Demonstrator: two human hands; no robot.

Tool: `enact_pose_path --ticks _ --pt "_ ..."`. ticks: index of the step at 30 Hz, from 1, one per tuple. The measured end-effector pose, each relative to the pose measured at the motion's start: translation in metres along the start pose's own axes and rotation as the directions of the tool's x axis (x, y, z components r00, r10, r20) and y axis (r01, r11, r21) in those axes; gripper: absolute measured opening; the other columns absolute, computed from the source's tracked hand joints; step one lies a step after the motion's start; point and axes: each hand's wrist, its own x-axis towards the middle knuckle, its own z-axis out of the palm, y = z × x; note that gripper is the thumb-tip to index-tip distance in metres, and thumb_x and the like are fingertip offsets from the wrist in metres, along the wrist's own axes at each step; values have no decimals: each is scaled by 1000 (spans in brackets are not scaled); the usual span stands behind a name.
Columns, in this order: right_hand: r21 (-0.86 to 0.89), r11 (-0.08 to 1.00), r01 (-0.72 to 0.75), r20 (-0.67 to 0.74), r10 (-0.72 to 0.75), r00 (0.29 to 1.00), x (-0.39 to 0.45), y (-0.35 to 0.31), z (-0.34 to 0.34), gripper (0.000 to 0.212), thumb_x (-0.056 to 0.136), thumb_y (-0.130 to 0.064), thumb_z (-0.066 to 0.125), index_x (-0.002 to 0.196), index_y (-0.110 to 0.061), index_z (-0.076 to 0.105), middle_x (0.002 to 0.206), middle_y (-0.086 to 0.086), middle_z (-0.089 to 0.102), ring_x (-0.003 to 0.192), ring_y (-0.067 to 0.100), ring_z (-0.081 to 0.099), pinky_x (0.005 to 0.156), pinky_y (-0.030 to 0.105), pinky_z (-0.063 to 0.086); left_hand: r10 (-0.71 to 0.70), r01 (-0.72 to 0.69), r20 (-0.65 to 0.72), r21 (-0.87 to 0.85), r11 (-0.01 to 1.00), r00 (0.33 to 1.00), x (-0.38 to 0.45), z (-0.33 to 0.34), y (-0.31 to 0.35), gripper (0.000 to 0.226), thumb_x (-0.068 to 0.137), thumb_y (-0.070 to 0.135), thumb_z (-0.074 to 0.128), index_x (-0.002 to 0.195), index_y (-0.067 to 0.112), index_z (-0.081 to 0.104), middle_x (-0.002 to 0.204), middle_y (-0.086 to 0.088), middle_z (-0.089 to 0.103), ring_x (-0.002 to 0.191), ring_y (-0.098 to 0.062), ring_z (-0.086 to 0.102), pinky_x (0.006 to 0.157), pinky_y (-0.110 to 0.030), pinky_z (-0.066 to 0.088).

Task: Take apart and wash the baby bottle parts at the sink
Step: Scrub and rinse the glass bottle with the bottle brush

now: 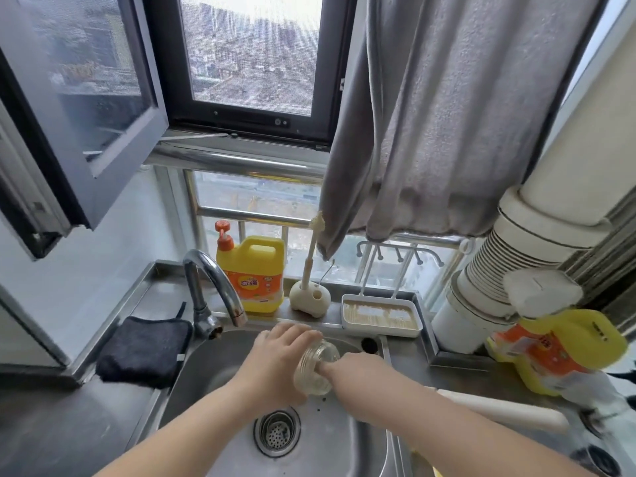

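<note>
Over the steel sink (206, 366), the left hand (275, 363) wrapped the clear glass bottle (315, 368), while the right hand (354, 371) met its near end, its fingers hidden, so their state was unclear. Wet glass could probably slip and crack against the basin.

Stainless-steel counter (69, 425) surrounds round steel sink basin (213, 366). Left of basin: black folded cloth pad (144, 349). Behind basin on rear ledge: yellow detergent jug with orange pump (253, 273), cream brush holder (309, 299), white rectangular tray (380, 315); right of basin: second yellow bottle (557, 349).
</note>
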Motion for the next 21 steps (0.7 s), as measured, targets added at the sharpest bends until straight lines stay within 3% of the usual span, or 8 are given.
enact_pose_path --ticks 2,4,6,9,12,15,18,21 --pt "250 968 7 88 -30 996 -2 5 -1 38 92 -6 43 122 -28 50 102 8 56 93 30 55 65 31 41 33 -34 -44 -29 999 998 -1 4 1 90 35 46 79 119 28 49 113 11 62 109 -12 48 68 -36 55" --pt "561 827 40 58 -88 994 -6 15 1 27 97 -24 41 114 -39 57 97 -1 59 85 23 55 72 32 47 10 -14 -96 -37 999 995 -4 6 1 90 38 47 81 120 27 49 115 11 62 112 -11 49 72 -39 55" --pt "720 692 55 8 -88 996 -13 23 5 28 97 -36 43 116 -51 57 75 -7 57 65 14 51 63 25 45 -35 28 -113 -63 998 993 -5 1 1 91 42 54 82 122 27 48 117 12 61 115 -9 48 82 -38 54" --pt "641 760 108 -115 -43 992 -21 28 15 30 98 -26 47 120 -41 61 72 -13 58 61 0 53 58 15 39 7 -10 -77 -43 999 997 -7 -4 0 87 44 53 68 123 25 45 118 10 62 115 -9 45 85 -36 50" --pt "217 975 47 -302 21 953 -24 31 13 34 92 -17 51 120 -35 59 93 -7 58 94 20 61 69 28 42 0 -6 -83 -62 998 997 -9 -6 3 84 44 52 64 121 26 45 116 8 64 112 -8 46 84 -38 53" --pt "47 999 0 -332 16 943 -27 22 7 50 87 -5 48 129 -33 49 93 0 43 95 30 59 65 31 31 26 -32 -88 -73 997 996 -6 -11 5 84 46 53 69 122 28 44 118 8 63 114 -13 54 86 -42 53" --pt "145 988 43 -291 1 957 -31 12 16 49 92 -11 45 133 -38 46 111 5 54 104 30 56 69 28 31 103 -99 -65 63 993 993 -3 -14 7 89 43 57 74 122 29 46 119 10 64 112 -14 60 92 -47 49" --pt "511 850 129 -238 -4 971 -35 13 13 40 95 -17 43 129 -36 55 108 -6 61 97 10 59 70 16 38 115 -105 -133 81 991 984 -3 -17 9 85 45 58 68 121 26 47 116 9 66 109 -15 62 101 -40 41"
